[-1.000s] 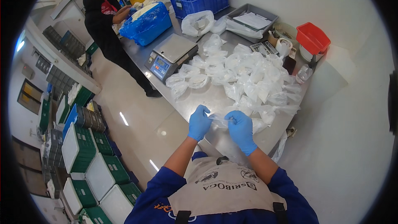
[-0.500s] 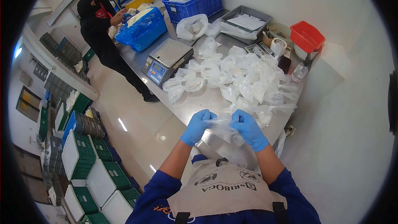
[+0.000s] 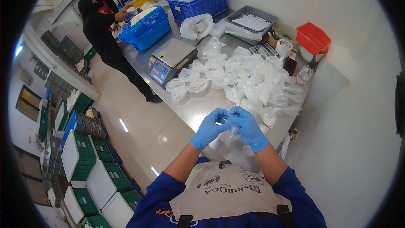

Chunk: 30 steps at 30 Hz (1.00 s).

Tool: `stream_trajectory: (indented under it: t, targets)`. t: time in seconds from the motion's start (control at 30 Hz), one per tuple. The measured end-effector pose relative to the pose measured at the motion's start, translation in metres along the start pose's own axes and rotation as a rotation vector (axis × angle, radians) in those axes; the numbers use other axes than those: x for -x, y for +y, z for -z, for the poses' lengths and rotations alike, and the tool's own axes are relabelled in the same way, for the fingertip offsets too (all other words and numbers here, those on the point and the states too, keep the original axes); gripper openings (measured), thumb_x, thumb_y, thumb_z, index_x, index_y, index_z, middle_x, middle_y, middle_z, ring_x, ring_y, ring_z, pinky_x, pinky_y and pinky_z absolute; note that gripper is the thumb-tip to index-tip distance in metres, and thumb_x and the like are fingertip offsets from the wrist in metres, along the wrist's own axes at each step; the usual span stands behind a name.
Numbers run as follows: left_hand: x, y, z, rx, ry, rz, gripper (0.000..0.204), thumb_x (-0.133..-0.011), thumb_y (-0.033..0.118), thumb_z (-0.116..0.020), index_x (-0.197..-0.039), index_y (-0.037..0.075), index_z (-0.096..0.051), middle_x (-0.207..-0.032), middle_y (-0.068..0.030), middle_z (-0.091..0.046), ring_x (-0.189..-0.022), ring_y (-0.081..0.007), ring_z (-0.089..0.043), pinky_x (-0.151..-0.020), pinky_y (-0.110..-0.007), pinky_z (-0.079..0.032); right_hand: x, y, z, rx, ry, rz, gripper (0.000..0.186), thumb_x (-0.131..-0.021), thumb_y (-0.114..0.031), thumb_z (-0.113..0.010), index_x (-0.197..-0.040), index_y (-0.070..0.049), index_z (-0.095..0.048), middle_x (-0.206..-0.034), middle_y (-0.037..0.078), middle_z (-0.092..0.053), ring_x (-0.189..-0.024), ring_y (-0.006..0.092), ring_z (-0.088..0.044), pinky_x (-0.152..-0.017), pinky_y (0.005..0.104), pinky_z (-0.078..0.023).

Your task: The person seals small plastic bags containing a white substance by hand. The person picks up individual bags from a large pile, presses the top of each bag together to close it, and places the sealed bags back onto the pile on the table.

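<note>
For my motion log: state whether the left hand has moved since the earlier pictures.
Yes: judged against the weighing scale, the left hand has moved to the right, toward the right hand. Both hold a clear plastic bag.

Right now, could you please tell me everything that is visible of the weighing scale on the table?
The weighing scale is grey, with a flat, metal-looking plate in full view and a blue front panel, its display too small to read. It stands upright on the shiny table, near its edge, between the blue tub and the plastic bags; whether any bag touches it is unclear.
</note>
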<state>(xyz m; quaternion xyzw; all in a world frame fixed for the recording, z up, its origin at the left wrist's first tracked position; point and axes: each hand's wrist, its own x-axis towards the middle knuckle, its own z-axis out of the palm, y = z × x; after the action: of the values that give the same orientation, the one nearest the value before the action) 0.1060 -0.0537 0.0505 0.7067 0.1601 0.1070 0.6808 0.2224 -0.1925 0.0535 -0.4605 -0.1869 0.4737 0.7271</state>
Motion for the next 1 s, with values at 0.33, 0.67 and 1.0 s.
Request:
stream_trajectory:
  t: [0.33, 0.67, 1.0]
  targets:
    - [0.002, 0.004, 0.001, -0.654, 0.484, -0.212, 0.03, -0.073, -0.001, -0.061, -0.101, 0.009, -0.064, -0.092, -0.011, -0.065, -0.07, -0.0253, -0.064, -0.061, -0.036, -0.05, 0.014, -0.026, -0.017, 1.074, -0.007, 0.383, 0.022, -0.081, -0.001, -0.061, -0.102, -0.008, -0.06, -0.075, 0.008, -0.057, -0.067, 0.0222, -0.06, -0.062, 0.0359, -0.047]
    - [0.029, 0.052, -0.015, -0.48, 0.062, -0.223, 0.05, -0.078, -0.002, -0.057, -0.127, 0.009, -0.059, -0.099, -0.0102, -0.063, -0.075, -0.0221, -0.064, -0.071, -0.033, -0.053, -0.019, 0.006, 0.01, 0.742, 0.468, 0.572, 0.011, -0.092, -0.012, -0.061, -0.085, -0.004, -0.06, -0.066, 0.01, -0.056, -0.061, 0.0191, -0.056, -0.058, 0.0356, -0.045]
    - [0.013, 0.004, 0.034, -0.479, 0.393, 0.01, 0.026, -0.084, 0.012, -0.073, -0.108, 0.007, -0.065, -0.071, -0.0015, -0.058, -0.064, -0.0116, -0.057, -0.062, -0.03, -0.048, 0.007, 0.0, -0.017, 0.939, 0.18, 0.301, 0.03, -0.088, -0.02, -0.064, -0.065, -0.004, -0.055, -0.06, 0.012, -0.052, -0.054, 0.0237, -0.053, -0.056, 0.0381, -0.045]
